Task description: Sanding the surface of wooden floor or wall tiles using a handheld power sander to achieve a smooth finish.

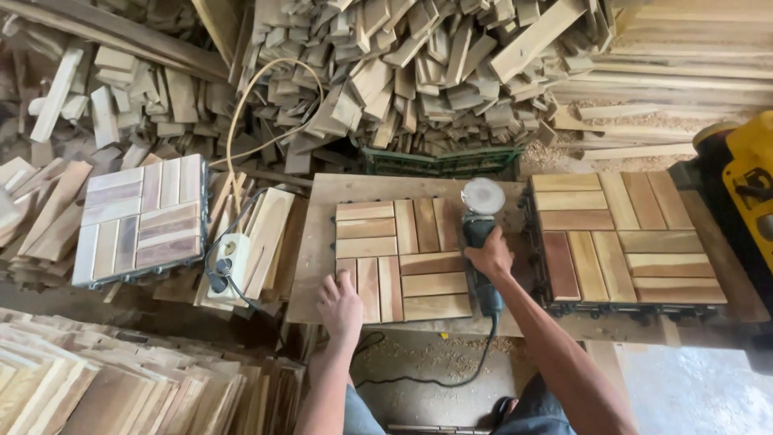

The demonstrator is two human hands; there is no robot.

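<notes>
Sander [481,242] gripped in right hand [489,256]; left hand [341,306] lies flat, fingers spread, on wooden tile [401,258].

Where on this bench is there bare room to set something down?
Bare board shows left of the centre tile, above the left hand, and a thin strip behind the tile. The right side is crowded: the right hand holds the sander against the tile stack.

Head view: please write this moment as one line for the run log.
left hand: flat on wooden tile | right hand: grips angle grinder, disc at tile's far edge | second tile: right, apart
</notes>
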